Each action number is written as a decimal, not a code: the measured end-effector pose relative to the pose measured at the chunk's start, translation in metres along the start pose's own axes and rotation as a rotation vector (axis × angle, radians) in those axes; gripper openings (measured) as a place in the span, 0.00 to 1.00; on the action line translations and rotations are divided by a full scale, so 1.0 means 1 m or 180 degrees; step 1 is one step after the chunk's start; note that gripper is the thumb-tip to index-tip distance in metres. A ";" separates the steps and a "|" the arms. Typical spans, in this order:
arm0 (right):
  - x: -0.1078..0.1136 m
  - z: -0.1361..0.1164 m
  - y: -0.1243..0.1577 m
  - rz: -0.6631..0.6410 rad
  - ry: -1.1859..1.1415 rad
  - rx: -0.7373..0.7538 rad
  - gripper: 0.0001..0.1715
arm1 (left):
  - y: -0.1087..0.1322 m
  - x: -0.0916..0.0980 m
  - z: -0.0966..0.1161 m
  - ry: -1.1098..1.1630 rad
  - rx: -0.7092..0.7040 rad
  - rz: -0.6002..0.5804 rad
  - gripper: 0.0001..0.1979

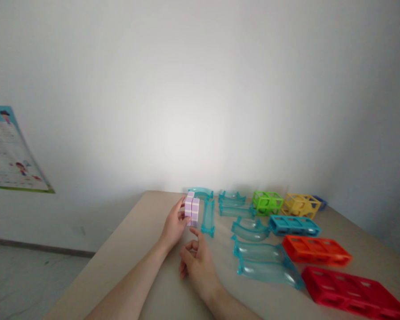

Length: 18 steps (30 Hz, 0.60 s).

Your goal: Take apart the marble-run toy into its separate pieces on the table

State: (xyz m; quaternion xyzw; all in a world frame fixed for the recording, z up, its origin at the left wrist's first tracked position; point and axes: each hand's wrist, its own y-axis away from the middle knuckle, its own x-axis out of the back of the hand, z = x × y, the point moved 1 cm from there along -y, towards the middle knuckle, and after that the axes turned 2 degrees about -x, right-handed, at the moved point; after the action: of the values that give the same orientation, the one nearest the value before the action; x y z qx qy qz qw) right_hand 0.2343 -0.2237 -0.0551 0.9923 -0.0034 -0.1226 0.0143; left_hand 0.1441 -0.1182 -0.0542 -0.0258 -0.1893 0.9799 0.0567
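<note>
My left hand (175, 226) is closed around a lilac block with pale bands (194, 212), which looks like two columns side by side. Its fingers are behind the block's left side and the thumb presses near the bottom. Just below and nearer to me is my right hand (198, 264), its index finger stretched toward the block's base and the other fingers loosely bent, with nothing visible in them. A clear teal straight track piece (208, 218) lies right beside the block. Behind it, by the wall, is a curved teal track piece (202, 193).
More clear teal track pieces (260, 253) lie on the table (130, 235) to the right. Beyond them sit green (267, 203) and yellow (300, 205) open frames, then blue (295, 225), orange (316, 250) and red (353, 291) ones. A white wall (186, 111) bounds the back.
</note>
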 end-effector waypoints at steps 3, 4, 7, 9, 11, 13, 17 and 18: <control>0.000 0.000 0.000 -0.0027 -0.0012 0.0018 0.34 | -0.002 0.003 -0.008 -0.0258 0.0071 0.0188 0.37; 0.000 0.001 0.000 -0.0027 -0.0020 0.0018 0.33 | -0.002 0.003 -0.010 -0.0391 0.0068 0.0210 0.36; 0.000 0.001 0.000 -0.0018 -0.0027 -0.0002 0.32 | -0.002 0.004 -0.012 -0.0842 0.0023 0.0121 0.29; 0.000 0.002 0.000 -0.0039 0.0008 -0.0008 0.30 | -0.002 0.004 -0.011 -0.1030 0.0003 0.0050 0.23; 0.000 0.003 0.000 -0.0084 0.0070 0.0014 0.28 | -0.002 0.005 -0.010 -0.1112 -0.0001 0.0034 0.17; 0.000 0.004 0.000 -0.0174 0.0152 0.0061 0.24 | -0.003 0.006 -0.011 -0.1221 -0.0008 0.0029 0.13; 0.000 0.007 0.000 -0.0354 0.0342 0.0133 0.17 | -0.006 0.008 -0.014 -0.1469 -0.0012 0.0146 0.10; 0.001 0.007 0.000 -0.0368 0.0388 0.0155 0.16 | -0.007 0.009 -0.015 -0.1524 -0.0007 0.0178 0.09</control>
State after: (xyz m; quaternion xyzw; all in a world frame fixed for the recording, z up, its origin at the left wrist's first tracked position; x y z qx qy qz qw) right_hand 0.2334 -0.2242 -0.0619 0.9966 0.0517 -0.0625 -0.0168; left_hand 0.1374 -0.1053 -0.0657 0.2019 -0.1977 0.9591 -0.0169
